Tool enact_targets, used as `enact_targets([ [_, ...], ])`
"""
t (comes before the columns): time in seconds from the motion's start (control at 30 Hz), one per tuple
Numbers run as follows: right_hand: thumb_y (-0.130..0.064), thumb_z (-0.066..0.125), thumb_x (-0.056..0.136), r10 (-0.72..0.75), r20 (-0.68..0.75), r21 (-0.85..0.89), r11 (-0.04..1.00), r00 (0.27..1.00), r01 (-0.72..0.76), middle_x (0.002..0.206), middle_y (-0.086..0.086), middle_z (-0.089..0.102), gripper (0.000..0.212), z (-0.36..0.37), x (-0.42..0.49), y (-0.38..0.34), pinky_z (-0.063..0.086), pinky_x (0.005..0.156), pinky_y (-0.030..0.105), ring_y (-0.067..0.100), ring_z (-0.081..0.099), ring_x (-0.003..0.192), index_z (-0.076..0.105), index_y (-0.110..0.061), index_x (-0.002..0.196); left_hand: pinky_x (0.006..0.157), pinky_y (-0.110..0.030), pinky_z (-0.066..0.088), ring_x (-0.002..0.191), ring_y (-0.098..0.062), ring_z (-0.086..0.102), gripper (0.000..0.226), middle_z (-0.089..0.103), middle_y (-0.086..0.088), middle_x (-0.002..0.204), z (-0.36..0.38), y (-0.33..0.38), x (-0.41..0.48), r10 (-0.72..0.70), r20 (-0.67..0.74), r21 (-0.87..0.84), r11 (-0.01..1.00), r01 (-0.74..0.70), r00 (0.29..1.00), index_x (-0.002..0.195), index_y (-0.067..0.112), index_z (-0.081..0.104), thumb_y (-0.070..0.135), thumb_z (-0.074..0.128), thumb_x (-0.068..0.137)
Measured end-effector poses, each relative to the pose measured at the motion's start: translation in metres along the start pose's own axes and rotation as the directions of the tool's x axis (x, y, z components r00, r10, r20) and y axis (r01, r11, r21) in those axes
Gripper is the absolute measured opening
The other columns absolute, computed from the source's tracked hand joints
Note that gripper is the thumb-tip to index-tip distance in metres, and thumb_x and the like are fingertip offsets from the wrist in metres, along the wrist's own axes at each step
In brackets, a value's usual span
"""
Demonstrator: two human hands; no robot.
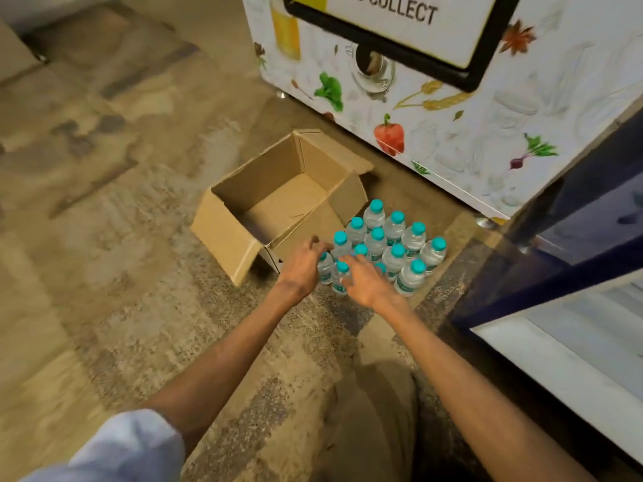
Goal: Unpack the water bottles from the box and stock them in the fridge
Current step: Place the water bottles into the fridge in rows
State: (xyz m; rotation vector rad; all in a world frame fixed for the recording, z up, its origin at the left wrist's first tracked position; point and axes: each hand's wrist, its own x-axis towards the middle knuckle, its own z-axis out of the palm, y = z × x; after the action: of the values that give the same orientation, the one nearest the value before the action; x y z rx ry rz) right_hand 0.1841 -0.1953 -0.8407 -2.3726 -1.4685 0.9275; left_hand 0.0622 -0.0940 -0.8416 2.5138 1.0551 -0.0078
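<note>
Upright water bottles [394, 226] clustered just beyond fingertips, both hands equally near; right hand [365, 281] fingers spread; left hand [302, 267] grip cannot be told.

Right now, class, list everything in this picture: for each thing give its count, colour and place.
water bottles: about thirteen caps show, clear with turquoise caps, standing grouped on the floor right of the box
cardboard box: one, brown, open, nothing seen inside, on the floor
printed cabinet: one, white with vegetable pictures, behind the box
fridge: one, dark blue, right edge
floor: one, mottled brown, underneath everything
sleeve: one, pale blue, left arm
left hand: one, at the nearest bottles, grip unclear
right hand: one, at the nearest bottles, grip unclear
</note>
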Motion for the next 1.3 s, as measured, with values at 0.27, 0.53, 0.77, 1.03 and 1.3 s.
enact_targets([
  [0.27,-0.011,0.062,0.090,0.011,-0.086,-0.114,0.993,0.996,-0.021,0.135,0.011,0.038,0.058,0.020,0.010,-0.006,0.050,0.093,0.047,0.031,0.051,0.114,0.037,-0.024,0.140,0.093,-0.036,0.050,0.113,-0.026,0.051,0.058,0.043,-0.011,0.133,0.025,-0.001,0.006,0.016,0.040,0.144,0.989,-0.022,0.999,0.139,0.018,0.042,0.004,0.064,0.087],
  [0.53,-0.003,0.062,0.085,0.003,-0.071,-0.127,0.992,0.997,-0.012,0.125,0.014,0.046,0.057,0.023,-0.019,0.000,0.049,0.093,0.047,0.032,0.051,0.113,0.039,-0.029,0.131,0.072,-0.034,0.056,0.085,-0.021,0.056,0.037,0.050,-0.013,0.119,0.024,-0.006,-0.026,0.064,0.088,0.135,0.988,-0.076,0.994,0.129,0.019,0.036,0.024,0.054,0.097],
  [0.77,-0.004,0.063,0.086,-0.012,-0.087,0.008,1.000,0.996,0.013,0.120,0.010,0.047,0.040,0.008,-0.088,0.017,0.046,0.087,0.037,0.028,0.050,0.110,0.050,-0.024,0.117,0.061,-0.028,0.051,0.072,-0.015,0.056,0.033,0.056,-0.008,0.109,0.003,0.019,-0.076,0.142,0.096,0.106,0.983,-0.152,0.985,0.119,0.011,0.041,0.035,0.050,0.098],
  [1.03,-0.014,0.065,0.087,0.048,-0.267,0.131,0.991,0.962,-0.013,0.108,0.001,0.050,0.030,-0.050,-0.202,0.045,0.038,0.074,0.024,0.017,0.052,0.096,0.051,-0.030,0.109,0.063,-0.036,0.042,0.073,-0.019,0.053,0.029,0.052,-0.002,0.100,-0.031,0.101,-0.125,0.311,0.011,-0.087,0.947,-0.309,0.950,0.114,0.018,0.038,0.041,0.045,0.099],
  [1.3,-0.010,0.066,0.089,0.131,-0.550,0.203,0.979,0.825,-0.020,0.118,-0.003,0.048,0.037,-0.109,-0.346,0.079,0.037,0.071,0.001,0.006,0.047,0.106,0.050,-0.034,0.112,0.064,-0.024,0.032,0.074,-0.006,0.043,0.022,0.044,0.004,0.100,-0.068,0.213,-0.164,0.576,-0.232,-0.220,0.754,-0.619,0.784,0.111,0.017,0.040,0.035,0.047,0.100],
])
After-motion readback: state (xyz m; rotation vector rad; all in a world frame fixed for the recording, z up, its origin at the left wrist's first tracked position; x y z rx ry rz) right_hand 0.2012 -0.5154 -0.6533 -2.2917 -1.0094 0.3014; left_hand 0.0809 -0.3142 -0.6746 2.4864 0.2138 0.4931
